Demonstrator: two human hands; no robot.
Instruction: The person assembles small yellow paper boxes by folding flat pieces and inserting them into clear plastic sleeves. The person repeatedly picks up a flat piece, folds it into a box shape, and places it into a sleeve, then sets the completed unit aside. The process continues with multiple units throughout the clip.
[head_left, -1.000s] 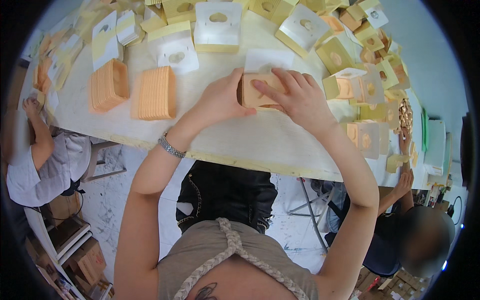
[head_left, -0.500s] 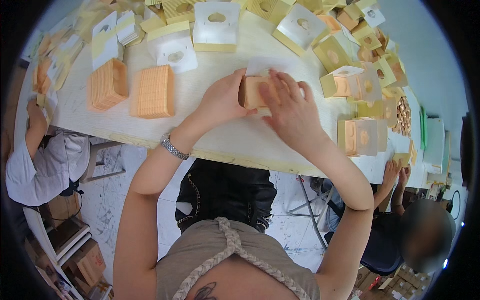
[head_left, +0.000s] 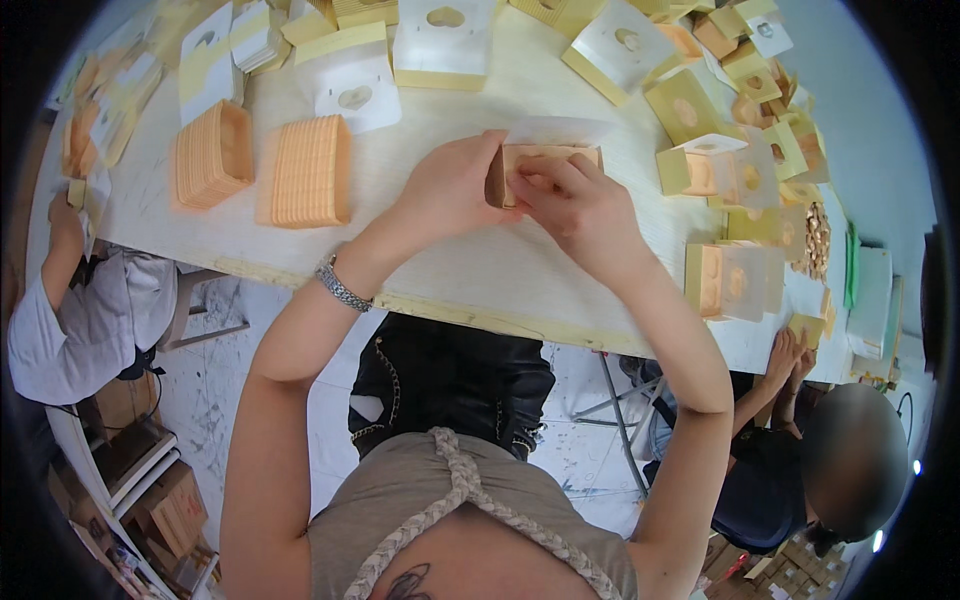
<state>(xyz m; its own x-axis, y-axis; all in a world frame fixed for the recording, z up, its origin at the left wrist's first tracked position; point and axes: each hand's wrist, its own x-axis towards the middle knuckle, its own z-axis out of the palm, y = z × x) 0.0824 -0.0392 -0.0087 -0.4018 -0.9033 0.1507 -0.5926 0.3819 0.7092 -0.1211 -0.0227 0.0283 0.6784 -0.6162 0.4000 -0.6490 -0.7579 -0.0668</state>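
My left hand [head_left: 445,190] is closed round the left side of a small paper box [head_left: 494,180]. The box stands on edge over the table, its brown-sided opening toward me and a whitish flap [head_left: 555,130] up at the far side. Fingers of my right hand [head_left: 585,215] are bunched together inside the opening, against the peach-coloured insert there. Whatever is between those fingertips is hidden by the hand. To the left, two stacks of ribbed peach tray inserts, one [head_left: 212,157] and another [head_left: 305,173], stand apart from my hands.
Yellow and white boxes [head_left: 440,45] with heart-shaped windows line the far side of the table [head_left: 420,265]. Boxes with peach inserts [head_left: 712,275] stand at right, near a heap of small golden pieces [head_left: 816,240]. Co-workers sit at left [head_left: 95,310] and right [head_left: 765,480].
My right hand's spread fingers have drawn together and gone into the box opening. The box has tipped slightly, showing more of its brown inside. My left hand keeps its hold.
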